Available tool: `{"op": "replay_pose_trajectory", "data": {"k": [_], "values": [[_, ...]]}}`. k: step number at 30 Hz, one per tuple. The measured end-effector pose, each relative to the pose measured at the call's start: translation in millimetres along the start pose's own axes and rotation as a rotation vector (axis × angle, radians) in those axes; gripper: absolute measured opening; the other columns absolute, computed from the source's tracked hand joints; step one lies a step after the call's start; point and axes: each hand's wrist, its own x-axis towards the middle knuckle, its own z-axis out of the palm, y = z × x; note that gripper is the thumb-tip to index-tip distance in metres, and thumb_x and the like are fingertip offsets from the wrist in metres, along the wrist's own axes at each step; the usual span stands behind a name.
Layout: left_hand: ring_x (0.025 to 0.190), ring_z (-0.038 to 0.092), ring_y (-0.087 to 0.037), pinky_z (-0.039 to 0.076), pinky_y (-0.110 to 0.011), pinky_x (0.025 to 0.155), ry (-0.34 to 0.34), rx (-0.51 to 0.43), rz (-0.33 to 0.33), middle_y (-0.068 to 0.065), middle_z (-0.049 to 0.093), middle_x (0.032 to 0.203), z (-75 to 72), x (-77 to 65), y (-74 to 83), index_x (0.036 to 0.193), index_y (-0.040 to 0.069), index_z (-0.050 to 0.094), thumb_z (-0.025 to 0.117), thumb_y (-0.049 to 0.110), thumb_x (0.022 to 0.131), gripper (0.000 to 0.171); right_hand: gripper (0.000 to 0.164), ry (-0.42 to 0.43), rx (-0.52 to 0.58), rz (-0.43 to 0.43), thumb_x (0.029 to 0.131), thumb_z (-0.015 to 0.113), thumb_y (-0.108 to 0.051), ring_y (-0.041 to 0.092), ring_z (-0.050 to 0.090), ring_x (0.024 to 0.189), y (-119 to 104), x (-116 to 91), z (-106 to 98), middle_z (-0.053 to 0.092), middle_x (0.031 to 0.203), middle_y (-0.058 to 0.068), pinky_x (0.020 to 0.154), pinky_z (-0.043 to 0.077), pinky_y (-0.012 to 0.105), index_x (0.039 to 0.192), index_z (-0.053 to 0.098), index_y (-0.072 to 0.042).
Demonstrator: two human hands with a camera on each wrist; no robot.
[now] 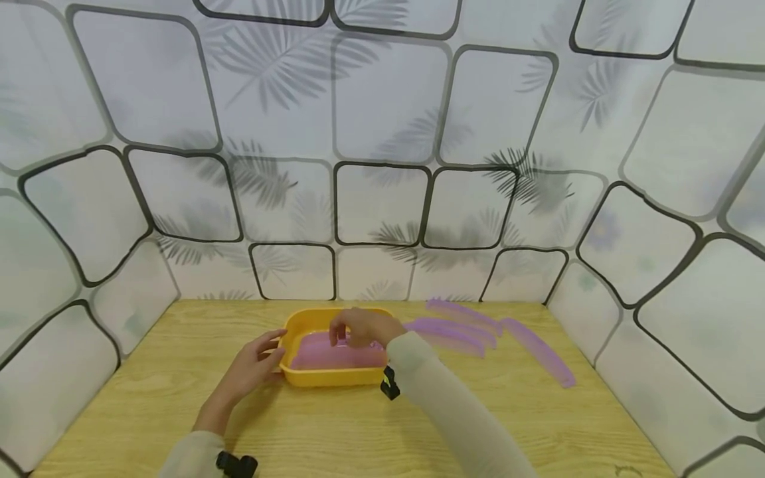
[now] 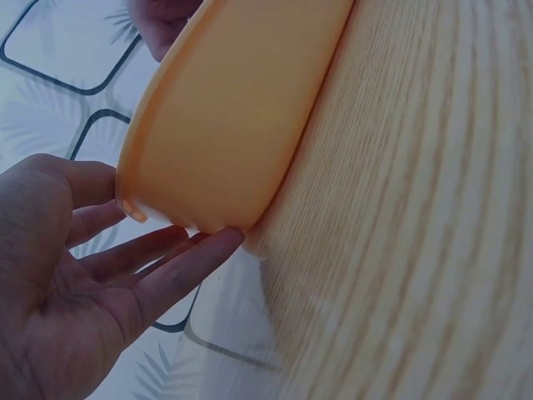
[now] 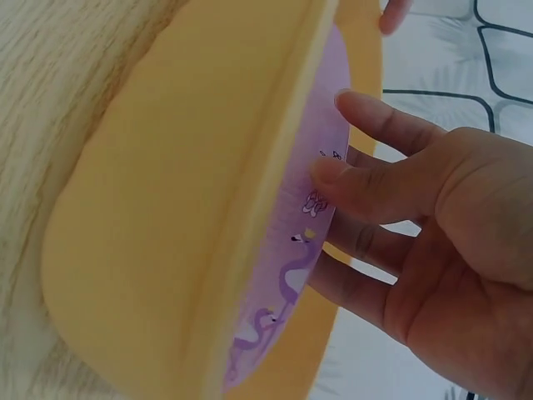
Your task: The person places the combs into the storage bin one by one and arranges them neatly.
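A yellow plastic basin (image 1: 335,378) stands on the table near the back wall. My left hand (image 1: 257,365) is at its left end; in the left wrist view the extended fingers (image 2: 191,271) touch the outer wall and rim. My right hand (image 1: 361,326) reaches over the basin. It pinches a purple comb (image 3: 291,250) printed with flamingos, thumb on the printed face and fingers behind. In the head view the comb (image 1: 335,355) lies within the basin, its upper edge partly covered by the hand.
Several more purple combs lie right of the basin: a close group (image 1: 454,335), one behind it (image 1: 463,311), and one slanting toward the right (image 1: 540,352). Patterned cloth (image 1: 382,206) walls the wood-grain table (image 1: 335,431) at the back and both sides.
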Motion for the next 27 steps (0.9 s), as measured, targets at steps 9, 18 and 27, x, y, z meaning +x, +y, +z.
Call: {"op": "replay_pose_trajectory", "data": {"k": [9, 18, 27], "values": [[0.126, 0.058, -0.055, 0.067, -0.042, 0.080, -0.006, -0.010, 0.006, -0.045, 0.042, 0.147, 1.0, -0.1, -1.3, 0.153, -0.011, 0.036, 0.051, 0.009, 0.109, 0.051, 0.047, 0.015, 0.013, 0.022, 0.089, 0.055, 0.020, 0.013, 0.062, 0.100, -0.1, 1.4, 11.9, 0.069, 0.111, -0.001, 0.080, 0.053, 0.018, 0.108, 0.075, -0.018], [0.128, 0.056, -0.056, 0.067, -0.042, 0.082, -0.017, -0.021, -0.012, -0.045, 0.039, 0.149, 1.6, -0.9, -1.5, 0.155, -0.010, 0.034, 0.051, 0.010, 0.109, 0.053, 0.043, 0.008, 0.010, 0.047, 0.095, 0.055, 0.014, 0.011, 0.062, 0.113, 3.9, 5.6, 25.0, 0.070, 0.119, -0.004, 0.097, 0.055, 0.023, 0.111, 0.074, -0.021], [0.128, 0.056, -0.056, 0.066, -0.042, 0.083, -0.010, -0.012, -0.023, -0.045, 0.039, 0.150, -0.6, -0.4, 0.1, 0.155, -0.009, 0.034, 0.052, 0.010, 0.109, 0.053, 0.042, 0.002, 0.118, 0.042, 0.092, 0.058, 0.012, 0.011, 0.061, 0.101, 4.8, 0.6, 19.2, 0.070, 0.120, 0.002, 0.079, 0.055, 0.018, 0.120, 0.073, -0.015]]}}
